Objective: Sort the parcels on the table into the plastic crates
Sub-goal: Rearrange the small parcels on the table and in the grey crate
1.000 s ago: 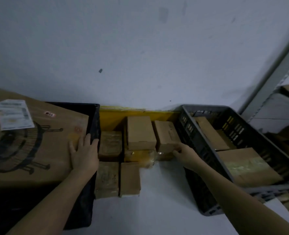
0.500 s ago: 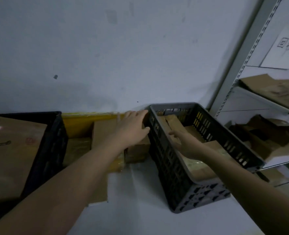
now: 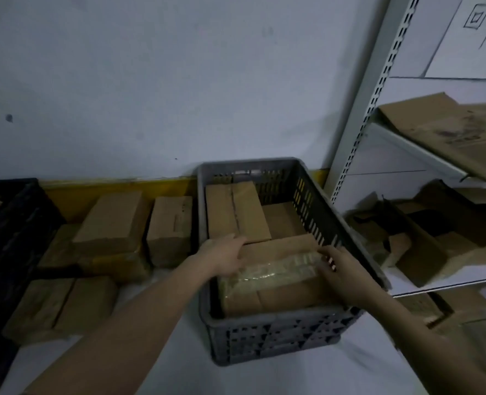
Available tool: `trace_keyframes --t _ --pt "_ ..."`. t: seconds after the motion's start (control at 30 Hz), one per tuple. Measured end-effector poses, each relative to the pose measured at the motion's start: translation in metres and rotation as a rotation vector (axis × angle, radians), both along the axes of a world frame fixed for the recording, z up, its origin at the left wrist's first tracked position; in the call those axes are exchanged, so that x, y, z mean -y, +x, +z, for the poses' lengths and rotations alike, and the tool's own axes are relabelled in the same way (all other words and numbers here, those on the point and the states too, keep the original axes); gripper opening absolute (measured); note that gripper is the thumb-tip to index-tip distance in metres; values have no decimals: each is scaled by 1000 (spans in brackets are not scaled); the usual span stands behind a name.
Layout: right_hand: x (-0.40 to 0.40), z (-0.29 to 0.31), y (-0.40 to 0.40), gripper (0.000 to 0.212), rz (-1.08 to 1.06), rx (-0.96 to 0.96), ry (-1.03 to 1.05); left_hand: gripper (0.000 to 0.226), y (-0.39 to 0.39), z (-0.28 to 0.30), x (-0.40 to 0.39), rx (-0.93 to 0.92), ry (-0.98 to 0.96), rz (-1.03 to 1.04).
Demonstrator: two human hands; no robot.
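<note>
We see a grey plastic crate (image 3: 276, 340) with slotted walls on the right of the white table (image 3: 264, 374), holding a taped brown parcel (image 3: 273, 280) lying flat at its near end and a long carton (image 3: 236, 213) tilted at its far left. Left of it, loose brown parcels (image 3: 113, 220) lie in a cluster on the table, some stacked. A black crate (image 3: 8, 238) stands at the far left edge.
</note>
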State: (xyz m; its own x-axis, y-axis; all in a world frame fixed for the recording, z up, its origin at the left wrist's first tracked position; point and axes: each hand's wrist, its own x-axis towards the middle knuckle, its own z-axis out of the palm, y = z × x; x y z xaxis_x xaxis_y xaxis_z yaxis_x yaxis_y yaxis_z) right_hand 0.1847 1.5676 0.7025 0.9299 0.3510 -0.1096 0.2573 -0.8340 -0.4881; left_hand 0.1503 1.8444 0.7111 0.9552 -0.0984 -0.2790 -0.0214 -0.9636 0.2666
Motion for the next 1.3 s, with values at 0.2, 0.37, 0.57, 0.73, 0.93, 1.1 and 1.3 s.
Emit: trace_keyframes --t 0.2,0.37,0.57,0.73,0.93,1.1,1.3 --pt "8 -8 21 52 -128 -275 355 97 8 -9 15 -124 220 54" --pt "14 -9 27 47 -167 -435 353 70 19 -20 17 -227 -131 262" --pt "9 -4 21 34 -123 -374 213 74 21 -19 20 -158 -166 334" --pt "18 45 36 42 -28 -350 341 87 23 49 28 22 -77 270" --pt "13 167 58 41 -2 -33 847 68 9 186 -1 351 -297 340" --pt "-52 162 78 31 -81 -24 963 55 -14 217 -51 668 -340 629" --pt "-127 82 93 57 80 -245 462 42 -49 198 -97 916 -203 901"
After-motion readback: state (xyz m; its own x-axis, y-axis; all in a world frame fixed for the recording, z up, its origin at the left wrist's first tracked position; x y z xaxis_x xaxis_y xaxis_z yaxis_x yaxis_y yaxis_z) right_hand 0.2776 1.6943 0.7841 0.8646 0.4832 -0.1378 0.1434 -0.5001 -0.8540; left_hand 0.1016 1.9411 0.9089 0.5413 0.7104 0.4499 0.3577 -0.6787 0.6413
